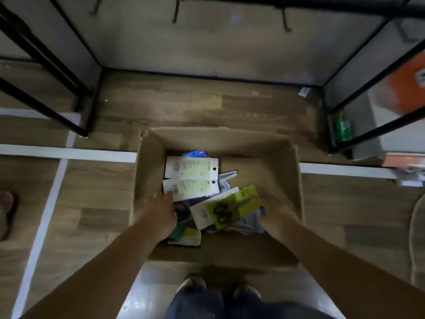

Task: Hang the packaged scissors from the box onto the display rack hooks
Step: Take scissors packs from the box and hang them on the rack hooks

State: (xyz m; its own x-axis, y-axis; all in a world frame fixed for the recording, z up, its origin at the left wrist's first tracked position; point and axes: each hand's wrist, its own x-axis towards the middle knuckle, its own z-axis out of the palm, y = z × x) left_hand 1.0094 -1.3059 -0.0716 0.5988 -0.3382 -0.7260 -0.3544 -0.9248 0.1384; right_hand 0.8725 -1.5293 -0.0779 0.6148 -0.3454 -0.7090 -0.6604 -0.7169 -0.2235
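Head view showed both hands down in the box, left hand touching a white pack, right hand gripping the green scissors pack, which could snag neighbouring loose packs when lifted.

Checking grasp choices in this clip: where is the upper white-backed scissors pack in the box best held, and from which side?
Judging by its pose, take the upper white-backed pack by its left short edge, from above. It lies flat, card back up, atop the pile in the box; the hang hole sits at its right end, so that stays free for a hook.
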